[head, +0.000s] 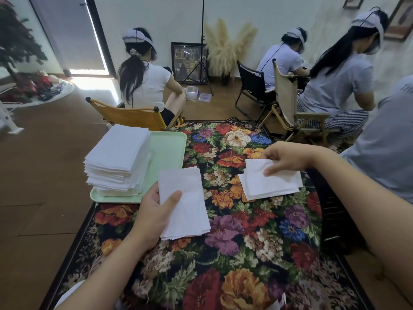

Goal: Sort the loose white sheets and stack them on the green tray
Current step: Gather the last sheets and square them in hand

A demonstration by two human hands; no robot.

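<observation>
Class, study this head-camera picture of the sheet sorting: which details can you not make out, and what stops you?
- Number of sheets in the tall stack on the green tray: edges too fine, head view.
- Sheets under the right hand: its fingers cover the top one's edge.
- How many sheets the left hand holds: they overlap.

Soft, even indoor light. Strong daylight enters at a doorway (89,72) at upper left and burns out a glare patch on the wooden floor (44,175). Wide-angle distortion bends the frame edges. Centre sharp; the far corners are slightly soft. Shadows faint.
</observation>
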